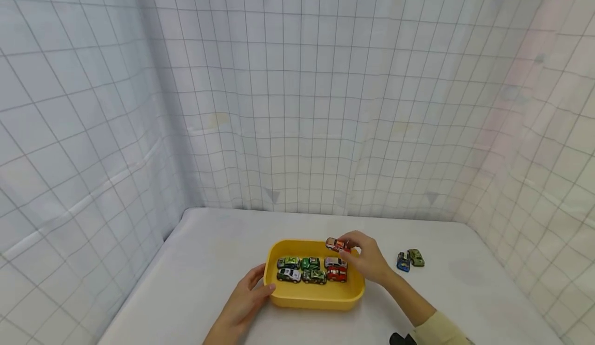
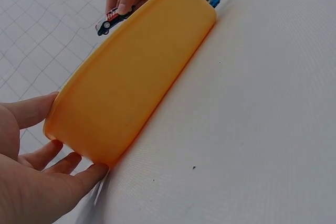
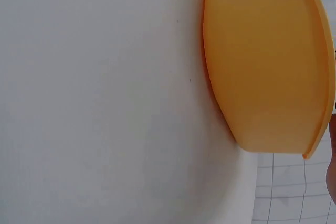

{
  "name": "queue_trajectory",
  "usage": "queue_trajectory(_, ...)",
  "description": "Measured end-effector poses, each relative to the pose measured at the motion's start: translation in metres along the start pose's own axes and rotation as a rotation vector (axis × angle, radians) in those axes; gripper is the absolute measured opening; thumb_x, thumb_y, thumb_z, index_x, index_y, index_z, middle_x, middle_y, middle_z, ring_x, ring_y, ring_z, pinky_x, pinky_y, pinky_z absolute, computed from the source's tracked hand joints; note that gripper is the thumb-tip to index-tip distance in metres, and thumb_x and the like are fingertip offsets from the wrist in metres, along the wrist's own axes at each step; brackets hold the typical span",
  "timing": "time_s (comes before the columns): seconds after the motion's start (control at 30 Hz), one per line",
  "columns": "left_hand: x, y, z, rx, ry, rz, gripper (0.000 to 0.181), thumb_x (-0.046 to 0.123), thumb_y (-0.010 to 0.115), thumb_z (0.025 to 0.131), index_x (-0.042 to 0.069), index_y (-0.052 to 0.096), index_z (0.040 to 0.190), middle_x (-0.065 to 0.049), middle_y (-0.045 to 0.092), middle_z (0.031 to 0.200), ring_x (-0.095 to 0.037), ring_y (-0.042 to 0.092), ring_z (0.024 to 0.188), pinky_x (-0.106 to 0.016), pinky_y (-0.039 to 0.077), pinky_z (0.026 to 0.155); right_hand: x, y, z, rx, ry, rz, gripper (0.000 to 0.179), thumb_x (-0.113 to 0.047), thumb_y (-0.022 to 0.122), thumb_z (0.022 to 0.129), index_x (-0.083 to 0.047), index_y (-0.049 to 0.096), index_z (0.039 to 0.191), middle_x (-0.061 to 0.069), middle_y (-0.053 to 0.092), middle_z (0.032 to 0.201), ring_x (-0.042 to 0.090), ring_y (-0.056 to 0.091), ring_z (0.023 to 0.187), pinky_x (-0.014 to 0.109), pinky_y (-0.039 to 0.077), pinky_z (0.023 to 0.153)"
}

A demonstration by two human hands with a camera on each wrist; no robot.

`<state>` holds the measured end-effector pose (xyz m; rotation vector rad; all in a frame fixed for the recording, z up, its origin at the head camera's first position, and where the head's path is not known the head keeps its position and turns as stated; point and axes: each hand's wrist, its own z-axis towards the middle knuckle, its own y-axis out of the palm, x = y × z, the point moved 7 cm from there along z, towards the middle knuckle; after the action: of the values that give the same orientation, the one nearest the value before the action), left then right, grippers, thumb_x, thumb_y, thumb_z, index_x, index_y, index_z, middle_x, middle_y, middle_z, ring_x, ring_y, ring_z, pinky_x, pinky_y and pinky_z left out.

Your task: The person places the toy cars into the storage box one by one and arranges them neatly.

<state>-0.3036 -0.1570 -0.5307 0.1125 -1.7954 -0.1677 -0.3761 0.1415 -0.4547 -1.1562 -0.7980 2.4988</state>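
A yellow plastic tray stands on the white table, with several small toy cars lined up in two rows inside. My left hand grips the tray's left end; in the left wrist view its thumb lies at the rim and its fingers touch the end wall. Over the tray's far right corner, my right hand pinches an orange-red toy car between thumb and fingers. That car also shows in the left wrist view, above the rim. Only an edge of the right hand appears in the right wrist view.
To the right of the tray, a blue toy car and a green toy car lie side by side on the table. White cloth walls with a grid pattern enclose the table at the back and both sides.
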Motion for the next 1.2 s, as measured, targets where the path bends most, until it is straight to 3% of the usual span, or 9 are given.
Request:
queue_trajectory(0.37,-0.001,0.001,0.000,-0.008,0.003,-0.018,0.080,0.004,0.076,0.094,-0.004,0.029,0.159,-0.033,0.013,0.165,-0.047,0.030,0.147,-0.050,0.041,0.113,-0.022,0.036,0.001,-0.113,-0.086,0.036,0.026,-0.007,0.077,0.092,-0.009,0.070,0.117,-0.003,0.068,0.107,0.013,0.064,0.091,0.041,0.061,0.082)
queue_trajectory(0.57,0.003,0.003,0.000,-0.019,0.038,-0.042,0.078,0.000,0.073,0.094,-0.006,0.029,0.158,-0.033,0.012,0.165,-0.049,0.027,0.147,-0.045,0.045,0.111,-0.037,0.051,0.008,-0.169,-0.129,0.016,0.023,-0.008,0.077,0.093,-0.009,0.071,0.116,-0.003,0.068,0.107,0.012,0.063,0.091,0.038,0.061,0.080)
queue_trajectory(0.7,0.003,0.003,0.000,-0.037,0.048,-0.052,0.077,0.000,0.072,0.094,-0.007,0.029,0.157,-0.033,0.012,0.165,-0.049,0.026,0.148,-0.041,0.048,0.108,-0.048,0.066,0.011,-0.234,-0.090,-0.021,0.022,-0.013,0.076,0.094,-0.010,0.071,0.116,-0.004,0.068,0.109,0.010,0.061,0.093,0.040,0.059,0.081)
queue_trajectory(0.9,0.002,0.003,0.000,-0.074,0.063,-0.056,0.076,0.001,0.071,0.095,-0.008,0.028,0.157,-0.034,0.011,0.165,-0.047,0.029,0.147,-0.040,0.048,0.108,-0.055,0.088,0.013,-0.312,-0.005,0.040,0.022,-0.015,0.074,0.097,-0.010,0.071,0.117,-0.006,0.066,0.112,0.009,0.060,0.099,0.031,0.056,0.088)
queue_trajectory(1.2,0.002,0.003,-0.001,-0.080,0.061,-0.040,0.075,0.002,0.071,0.096,-0.007,0.029,0.157,-0.034,0.013,0.164,-0.044,0.035,0.144,-0.040,0.048,0.108,-0.051,0.113,0.014,-0.356,0.022,0.031,0.019,-0.014,0.083,0.089,-0.010,0.076,0.106,-0.013,0.065,0.094,0.003,0.059,0.083,0.021,0.054,0.074)
